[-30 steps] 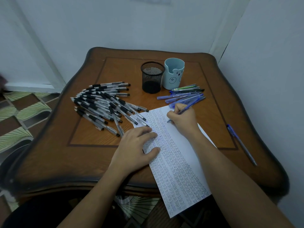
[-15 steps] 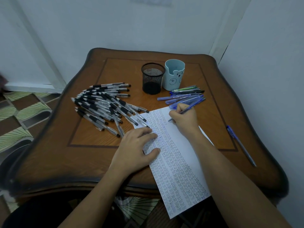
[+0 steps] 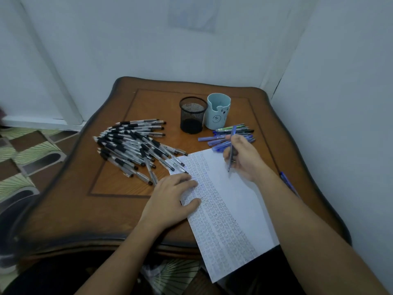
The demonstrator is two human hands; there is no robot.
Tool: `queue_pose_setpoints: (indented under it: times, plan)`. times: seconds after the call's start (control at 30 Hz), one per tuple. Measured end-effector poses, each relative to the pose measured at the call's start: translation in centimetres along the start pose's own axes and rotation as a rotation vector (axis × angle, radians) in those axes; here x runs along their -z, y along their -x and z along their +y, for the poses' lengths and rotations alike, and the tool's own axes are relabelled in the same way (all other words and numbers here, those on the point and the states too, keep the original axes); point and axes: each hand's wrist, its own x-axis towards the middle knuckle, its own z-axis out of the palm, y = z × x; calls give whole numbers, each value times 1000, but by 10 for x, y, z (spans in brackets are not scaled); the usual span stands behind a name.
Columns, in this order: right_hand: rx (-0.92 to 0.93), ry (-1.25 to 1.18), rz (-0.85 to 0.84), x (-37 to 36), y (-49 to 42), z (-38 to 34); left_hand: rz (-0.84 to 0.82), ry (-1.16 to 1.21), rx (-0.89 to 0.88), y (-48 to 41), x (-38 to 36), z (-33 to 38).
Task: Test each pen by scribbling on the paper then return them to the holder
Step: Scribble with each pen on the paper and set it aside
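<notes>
A white paper (image 3: 240, 201) covered in rows of scribbles lies on the brown table (image 3: 119, 211), overhanging its front edge. My left hand (image 3: 172, 196) presses flat on the paper's left side. My right hand (image 3: 244, 158) grips a blue pen (image 3: 232, 145) almost upright, its tip pointing down just over the paper's upper right part. A black mesh holder (image 3: 192, 114) and a light blue bear holder (image 3: 218, 110) stand at the back. Both holders look empty.
A large heap of black-grip pens (image 3: 131, 143) lies left of the paper. Several blue and green pens (image 3: 231, 135) lie behind my right hand. One blue pen (image 3: 287, 182) lies near the table's right edge. Walls close in behind and on the right.
My right hand has lifted off the paper's top and turned, so the blue pen now stands nearly upright instead of lying low while writing. My left hand has stayed on the paper.
</notes>
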Motion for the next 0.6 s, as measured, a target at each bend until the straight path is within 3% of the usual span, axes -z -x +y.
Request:
queue_pose_setpoints:
  times: [0.1,0.27,0.47,0.6]
  plan:
    - [37,-21,-51,11,11,1,7,-3,-6,1,1,2]
    - [124,90,47,35,28,2,-9,-10,-5,0,2,1]
    - [148,704,385,107,53,-3,-9,-5,-8,0,2,1]
    - [21,873,429,143,69,6,-7,-9,-18,-2,0,-1]
